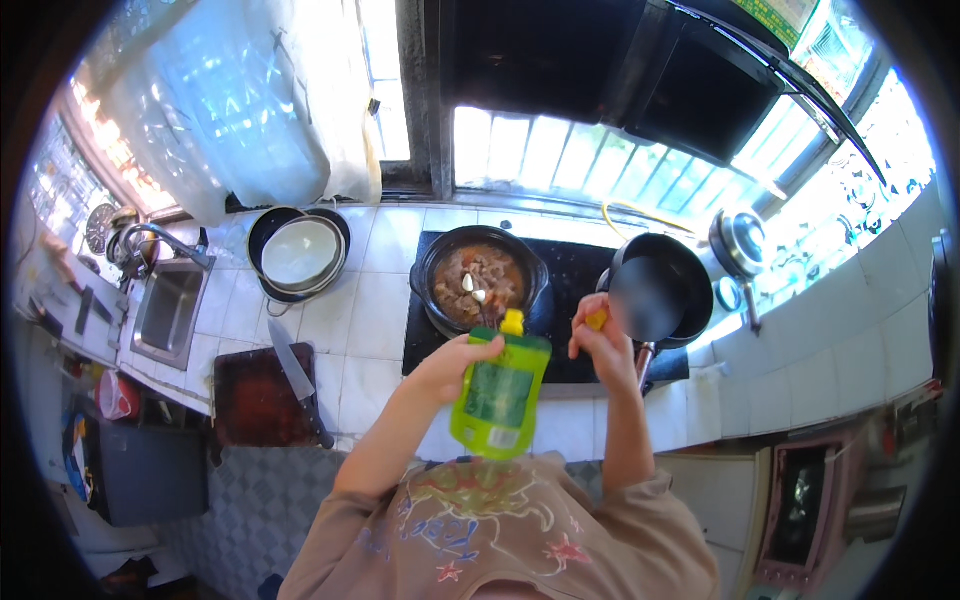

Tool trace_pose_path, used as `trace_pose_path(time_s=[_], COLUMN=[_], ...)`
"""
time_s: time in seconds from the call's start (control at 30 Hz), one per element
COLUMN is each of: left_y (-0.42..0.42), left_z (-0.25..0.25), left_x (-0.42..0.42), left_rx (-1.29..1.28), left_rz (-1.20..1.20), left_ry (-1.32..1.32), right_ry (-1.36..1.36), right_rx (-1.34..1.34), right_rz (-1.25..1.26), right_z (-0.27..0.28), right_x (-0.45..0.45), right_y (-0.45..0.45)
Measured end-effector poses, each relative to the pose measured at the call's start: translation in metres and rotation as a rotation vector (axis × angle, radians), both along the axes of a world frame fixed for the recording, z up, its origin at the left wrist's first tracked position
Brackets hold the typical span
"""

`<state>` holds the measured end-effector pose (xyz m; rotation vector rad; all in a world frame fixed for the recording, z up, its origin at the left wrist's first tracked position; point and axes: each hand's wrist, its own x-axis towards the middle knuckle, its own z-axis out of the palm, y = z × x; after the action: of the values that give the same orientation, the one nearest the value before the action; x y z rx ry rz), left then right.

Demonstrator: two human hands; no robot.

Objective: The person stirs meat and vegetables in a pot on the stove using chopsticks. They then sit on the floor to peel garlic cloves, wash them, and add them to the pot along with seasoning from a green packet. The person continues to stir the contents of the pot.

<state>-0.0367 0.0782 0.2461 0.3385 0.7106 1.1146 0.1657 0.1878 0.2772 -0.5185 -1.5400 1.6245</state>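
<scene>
My left hand (pixel 450 367) grips a green spouted pouch (pixel 499 405) near its top. The pouch stands upright with its yellow spout (pixel 512 322) at the top edge, and it bears writing. Between the fingers of my right hand (pixel 609 349) is a small yellow cap (pixel 597 319). Just beyond the pouch, a black clay pot (pixel 422 281) sits on the stove. It holds chunks of meat (pixel 457 296) in reddish-brown liquid, with two white pieces (pixel 473 288), perhaps garlic cloves, on top.
Right of the pot is a black wok (pixel 701 300) with a handle towards me. A kitchen knife (pixel 292 364) lies across a dark cutting board (pixel 240 397) at left. Nested pans (pixel 300 251) and a sink (pixel 169 311) lie beyond. A range hood (pixel 547 52) hangs above.
</scene>
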Motion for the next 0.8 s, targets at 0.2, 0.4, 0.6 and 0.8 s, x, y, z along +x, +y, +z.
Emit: trace_pose_path(time_s=[0.2,0.4,0.6,0.8], left_y=[0.039,0.073,0.100,0.125], left_z=[-0.010,0.019,0.060,0.070], left_x=[0.000,-0.033,-0.064,-0.072], left_rx=[-0.136,-0.066,-0.004,-0.019], left_rz=[0.147,0.153,0.021,0.099], left_ry=[-0.303,-0.193,-0.417,-0.273], right_ry=[-0.541,-0.397,-0.265,-0.237], right_rx=[1.183,1.185,0.920,0.673], right_rz=[-0.162,0.102,0.057,0.032], right_z=[0.025,0.057,0.074,0.075], right_x=[-0.015,-0.059,-0.106,-0.116], right_y=[-0.018,0.040,0.088,0.100])
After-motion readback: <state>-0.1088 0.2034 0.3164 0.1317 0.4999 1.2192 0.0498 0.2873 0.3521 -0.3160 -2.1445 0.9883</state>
